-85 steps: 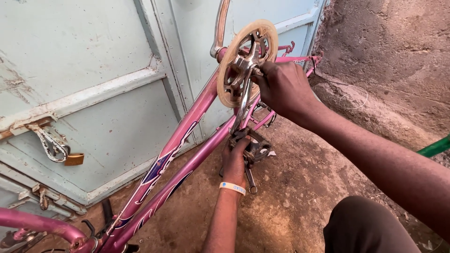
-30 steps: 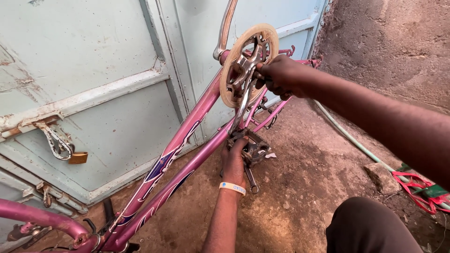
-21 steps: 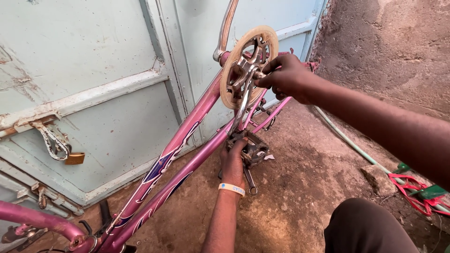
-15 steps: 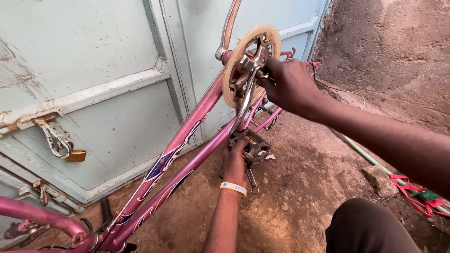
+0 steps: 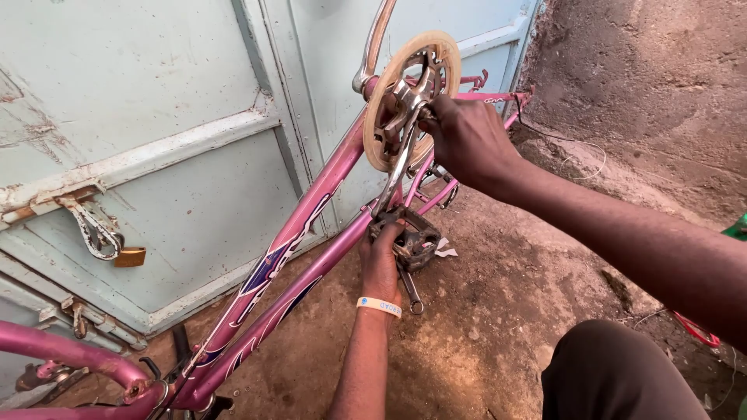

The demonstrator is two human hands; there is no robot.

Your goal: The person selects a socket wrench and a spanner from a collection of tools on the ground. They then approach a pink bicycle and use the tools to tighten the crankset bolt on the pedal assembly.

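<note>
**Hands on the crank of an upturned bicycle**

My left hand [image 5: 381,260] grips the pedal [image 5: 408,233]; my right hand [image 5: 467,140] is clenched at the chainring [image 5: 405,97]. The pink bicycle frame [image 5: 296,257] leans against a pale metal door [image 5: 156,155], over a dirt floor [image 5: 482,311].

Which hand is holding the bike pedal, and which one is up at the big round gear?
The left hand, with the white wristband, grips the black pedal low down. The right hand is higher, at the tan-rimmed metal chainring.
</note>
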